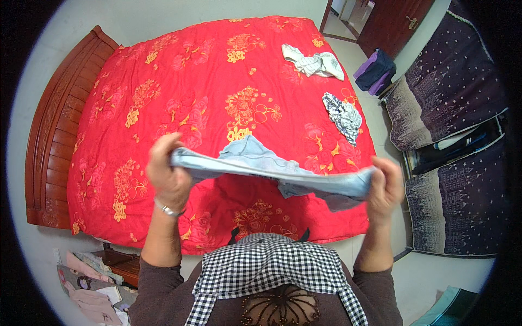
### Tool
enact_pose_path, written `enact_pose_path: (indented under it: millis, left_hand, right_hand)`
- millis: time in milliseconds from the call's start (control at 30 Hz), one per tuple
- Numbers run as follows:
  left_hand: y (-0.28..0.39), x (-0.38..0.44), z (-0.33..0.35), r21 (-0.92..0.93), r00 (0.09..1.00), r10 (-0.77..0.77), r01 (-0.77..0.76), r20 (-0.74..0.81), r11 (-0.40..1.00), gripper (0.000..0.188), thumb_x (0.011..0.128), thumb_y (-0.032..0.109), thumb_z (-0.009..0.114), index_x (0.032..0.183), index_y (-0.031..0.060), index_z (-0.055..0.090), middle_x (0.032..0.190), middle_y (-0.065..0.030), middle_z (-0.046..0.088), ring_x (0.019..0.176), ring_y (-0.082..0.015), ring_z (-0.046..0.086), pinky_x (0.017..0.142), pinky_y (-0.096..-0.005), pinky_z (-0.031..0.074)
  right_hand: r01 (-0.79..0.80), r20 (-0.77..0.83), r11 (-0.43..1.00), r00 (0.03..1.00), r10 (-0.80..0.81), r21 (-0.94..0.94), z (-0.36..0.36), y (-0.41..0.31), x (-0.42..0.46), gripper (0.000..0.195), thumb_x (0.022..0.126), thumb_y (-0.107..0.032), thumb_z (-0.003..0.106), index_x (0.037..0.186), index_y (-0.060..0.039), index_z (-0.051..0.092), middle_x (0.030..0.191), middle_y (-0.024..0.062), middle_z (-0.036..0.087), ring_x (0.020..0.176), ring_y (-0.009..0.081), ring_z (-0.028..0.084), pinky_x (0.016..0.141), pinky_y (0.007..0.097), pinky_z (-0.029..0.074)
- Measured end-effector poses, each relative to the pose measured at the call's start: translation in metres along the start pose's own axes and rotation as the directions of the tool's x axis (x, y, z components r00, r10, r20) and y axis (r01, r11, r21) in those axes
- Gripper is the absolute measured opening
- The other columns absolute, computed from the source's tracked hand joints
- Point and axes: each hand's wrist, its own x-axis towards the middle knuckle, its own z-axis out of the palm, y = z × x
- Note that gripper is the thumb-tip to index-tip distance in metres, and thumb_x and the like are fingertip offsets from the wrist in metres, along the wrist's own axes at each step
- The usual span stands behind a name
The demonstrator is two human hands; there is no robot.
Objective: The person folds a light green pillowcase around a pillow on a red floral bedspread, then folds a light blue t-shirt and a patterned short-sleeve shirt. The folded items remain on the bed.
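A light-blue denim garment (253,169) is stretched between my two hands above the bed, its waistband pulled nearly straight. My left hand (168,165) grips one end of the band. The opposite end is held by my right hand (383,183), slightly lower in the picture. Folds of the cloth hang beyond and below the band, and motion blurs them a little. Under the garment lies a red bedspread (183,85) with gold and pink flower patterns.
On the bed's right part lie a crumpled white garment (314,63) and a black-and-white patterned cloth (343,117). A carved wooden headboard (61,134) stands left. Dark star-patterned curtains (452,195) hang right, near a dark-and-purple bag (375,72). Folded clothes (91,295) lie lower left.
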Motion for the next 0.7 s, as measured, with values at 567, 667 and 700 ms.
enact_pose_path:
  millis: [567, 667, 700]
  left_hand:
    - [-0.121, 0.091, 0.07, 0.385, 0.743, -0.124, -0.191, 0.658, 0.903, 0.031, 0.071, 0.012, 0.073, 0.099, 0.01, 0.059, 0.094, -0.014, 0.063, 0.091, -0.034, 0.062, 0.077, -0.0425, 0.05]
    - [-0.111, 0.157, 0.055, 0.469, 0.962, 0.075, -0.195, 0.262, 0.861, 0.025, 0.073, -0.001, 0.057, 0.093, 0.0127, 0.061, 0.089, -0.0119, 0.06, 0.085, -0.0349, 0.061, 0.07, -0.045, 0.05]
    - [-0.107, 0.174, 0.045, 0.508, 0.985, 0.072, -0.143, 0.157, 0.849, 0.025, 0.074, -0.004, 0.055, 0.091, 0.0124, 0.063, 0.088, -0.0113, 0.06, 0.085, -0.0342, 0.06, 0.07, -0.0439, 0.05]
  right_hand:
    - [-0.097, 0.062, 0.657, 0.975, 0.214, -0.748, 0.076, 0.161, 0.12, 0.013, 0.082, -0.01, 0.058, 0.093, -0.0088, 0.064, 0.095, 0.0138, 0.061, 0.091, 0.0362, 0.06, 0.077, 0.046, 0.05]
    - [0.03, -0.16, 0.77, 0.972, -0.17, -0.638, 0.064, 0.109, 0.189, 0.019, 0.08, -0.006, 0.053, 0.093, -0.0132, 0.065, 0.092, 0.0114, 0.062, 0.088, 0.0351, 0.06, 0.072, 0.0457, 0.049]
    - [0.054, -0.231, 0.787, 0.941, -0.245, -0.614, 0.052, 0.094, 0.205, 0.022, 0.079, -0.004, 0.053, 0.094, -0.0146, 0.066, 0.091, 0.01, 0.063, 0.088, 0.0336, 0.06, 0.072, 0.0448, 0.049]
